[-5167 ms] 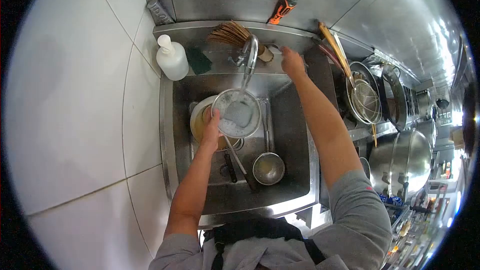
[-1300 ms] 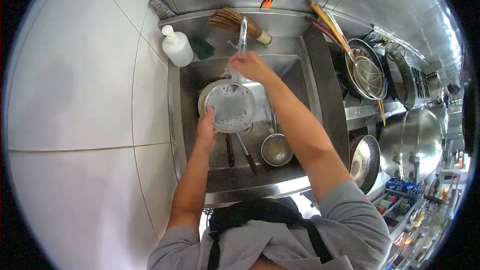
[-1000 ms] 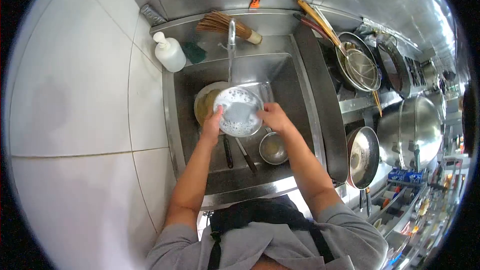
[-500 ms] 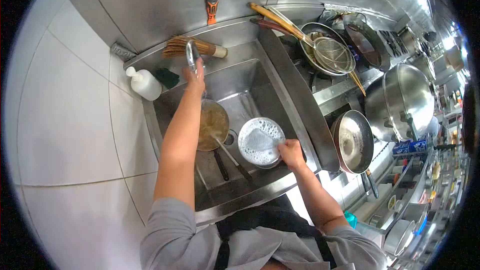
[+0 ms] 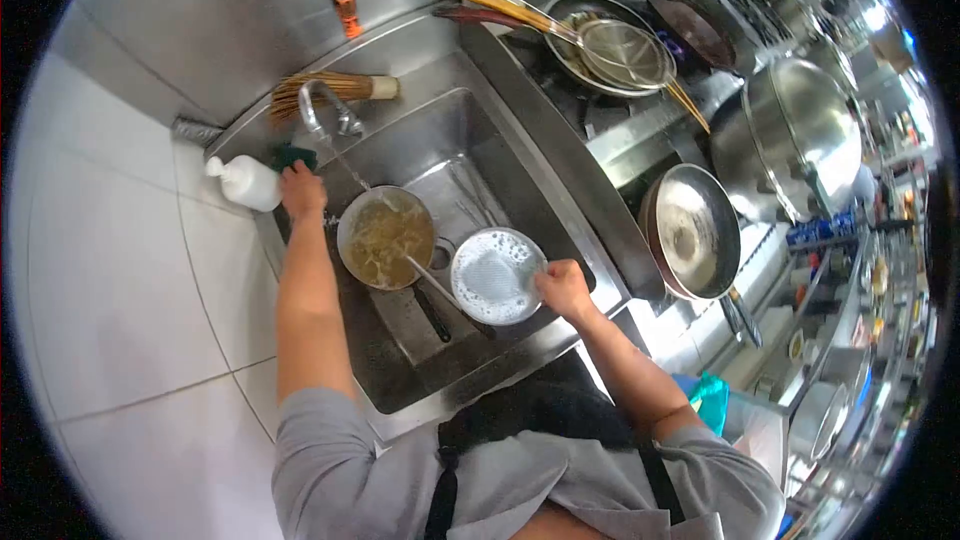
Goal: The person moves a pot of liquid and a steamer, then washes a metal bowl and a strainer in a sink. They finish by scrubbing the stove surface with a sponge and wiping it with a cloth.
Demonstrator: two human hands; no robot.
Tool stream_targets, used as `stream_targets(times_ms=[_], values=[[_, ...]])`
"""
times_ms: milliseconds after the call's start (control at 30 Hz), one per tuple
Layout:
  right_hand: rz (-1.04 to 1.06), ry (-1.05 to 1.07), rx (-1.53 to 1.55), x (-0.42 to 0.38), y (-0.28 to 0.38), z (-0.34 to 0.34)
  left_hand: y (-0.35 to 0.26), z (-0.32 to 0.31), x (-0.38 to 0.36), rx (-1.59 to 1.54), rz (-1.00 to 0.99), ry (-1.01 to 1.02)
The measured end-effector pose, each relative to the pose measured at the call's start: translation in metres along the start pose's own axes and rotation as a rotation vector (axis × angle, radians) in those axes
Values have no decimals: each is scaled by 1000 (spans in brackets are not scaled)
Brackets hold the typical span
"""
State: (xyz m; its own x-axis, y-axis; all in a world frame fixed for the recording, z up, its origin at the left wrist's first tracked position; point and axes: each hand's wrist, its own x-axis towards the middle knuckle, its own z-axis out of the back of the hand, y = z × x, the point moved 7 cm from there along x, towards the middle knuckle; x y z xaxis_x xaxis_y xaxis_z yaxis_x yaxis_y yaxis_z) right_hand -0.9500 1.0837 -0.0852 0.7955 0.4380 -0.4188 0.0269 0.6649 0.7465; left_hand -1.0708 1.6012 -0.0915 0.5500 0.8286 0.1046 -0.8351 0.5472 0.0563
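Observation:
My left hand (image 5: 302,192) is at the sink's left rim, its fingers closed on the near edge of a dark green scouring pad (image 5: 296,154). Just left of it stands a white pump bottle (image 5: 250,183). With my right hand (image 5: 564,289) I grip the right side of a round metal pan (image 5: 494,285) of foamy water; a grey textured patch shows through the suds. Beside it in the sink, a pan of cloudy brownish water (image 5: 385,240) has a long-handled utensil (image 5: 430,275) leaning out. Water runs into that pan from the curved faucet (image 5: 312,112).
A straw brush (image 5: 335,90) lies behind the faucet, and an orange-handled tool (image 5: 345,10) is by the wall. On the stove to the right are a strainer (image 5: 625,52) over a pan, a frying pan (image 5: 692,230) and a large steel pot (image 5: 800,140).
My left hand has left the faucet and come down to the scouring pad. Water now visibly flows from the spout. My right hand still holds the foamy pan; the view has shifted slightly.

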Motion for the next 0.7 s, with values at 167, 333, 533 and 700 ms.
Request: stream_targets(times_ms=[167,333,533,700], values=[[-4,2,15,0,-5,2,-13,17,-18,-52,-91,-177],[79,-7,54,-6,-1,6,-13,6,-116,-1164,207,-75],[278,-109,94,-11,-28,10,-45,-30,-301,-1456,429,616],[144,29,217,-55,-34,38,-19,75,-299,-1312,43,19]])
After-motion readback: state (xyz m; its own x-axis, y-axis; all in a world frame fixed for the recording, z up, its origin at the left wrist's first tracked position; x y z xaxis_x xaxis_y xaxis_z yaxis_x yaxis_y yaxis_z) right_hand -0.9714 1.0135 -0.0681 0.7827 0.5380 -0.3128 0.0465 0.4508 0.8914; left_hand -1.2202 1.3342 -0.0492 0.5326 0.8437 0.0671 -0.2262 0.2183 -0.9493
